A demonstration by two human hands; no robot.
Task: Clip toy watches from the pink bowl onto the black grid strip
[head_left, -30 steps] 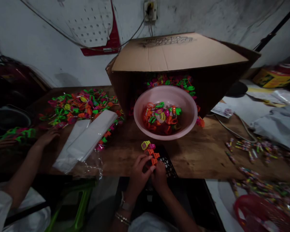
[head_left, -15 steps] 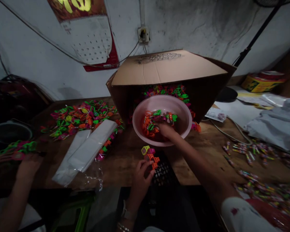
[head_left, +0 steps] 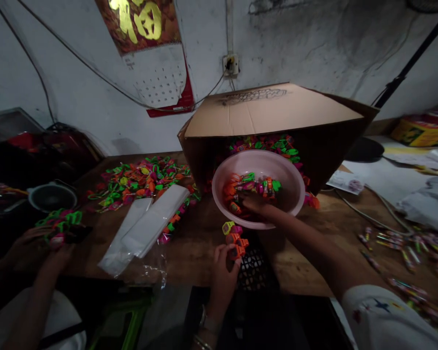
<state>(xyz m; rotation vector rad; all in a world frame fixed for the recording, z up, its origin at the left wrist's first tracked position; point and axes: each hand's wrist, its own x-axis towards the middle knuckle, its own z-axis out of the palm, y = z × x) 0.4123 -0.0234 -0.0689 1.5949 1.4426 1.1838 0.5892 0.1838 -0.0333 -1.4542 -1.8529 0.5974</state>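
Brown wooden worktop (head_left: 306,243), dim light. Round pink plastic bowl (head_left: 292,184) sits near its middle, holding small bright plastic ring-shaped toys (head_left: 253,183). Right hand (head_left: 253,203) reaches into the bowl among them; can't tell if its fingers have closed. Left hand (head_left: 224,260) pinches a stacked row of orange rings (head_left: 237,240) at the near edge. Likely light, stiff, slick; best pinched across the band.

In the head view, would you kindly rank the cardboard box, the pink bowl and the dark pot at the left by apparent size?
1. cardboard box
2. pink bowl
3. dark pot, partly in shadow, so its full extent is unsure.
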